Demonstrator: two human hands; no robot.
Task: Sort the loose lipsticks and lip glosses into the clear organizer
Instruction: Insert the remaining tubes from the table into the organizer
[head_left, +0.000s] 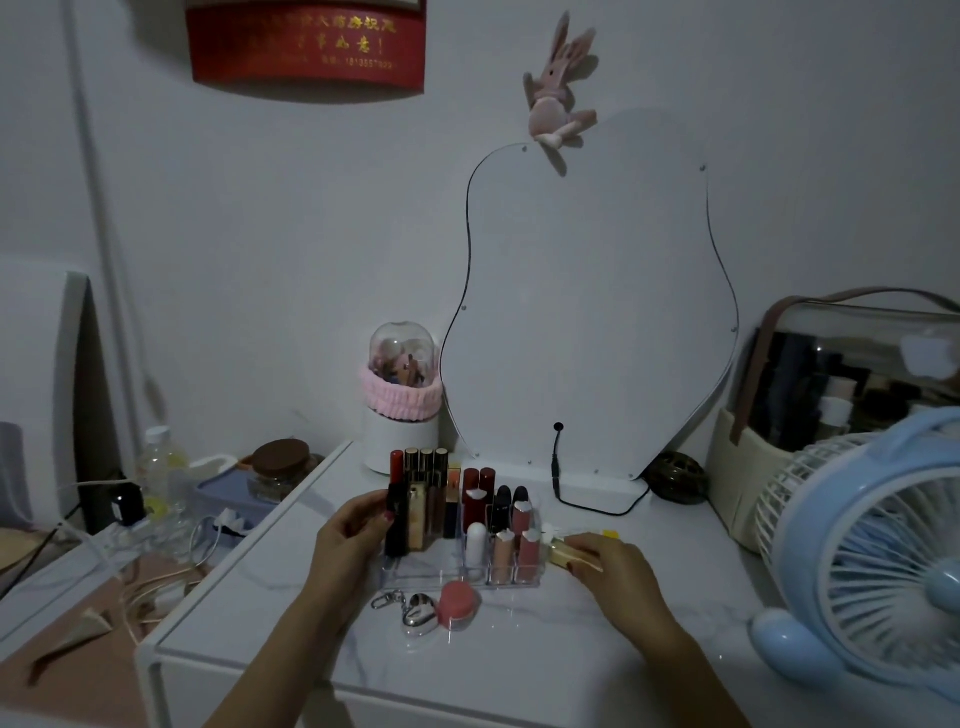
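The clear organizer (415, 577) stands in the middle of the white table, with several lipsticks and lip glosses upright in its compartments. My left hand (353, 540) grips a black tube (397, 519) at the organizer's front left corner. To the organizer's right, my right hand (608, 566) holds a gold lipstick (563, 553) lying sideways on the table. A round pink pot (457, 603) and a silver heart keychain (418, 616) lie in front of the organizer.
A curved mirror (587, 312) leans on the wall behind, its black cable (587, 504) running across the table. A domed white holder (402, 400) stands at its left. A blue fan (872, 561) and a cosmetics bag (831, 395) fill the right side. Bottles and cables clutter the lower shelf at left.
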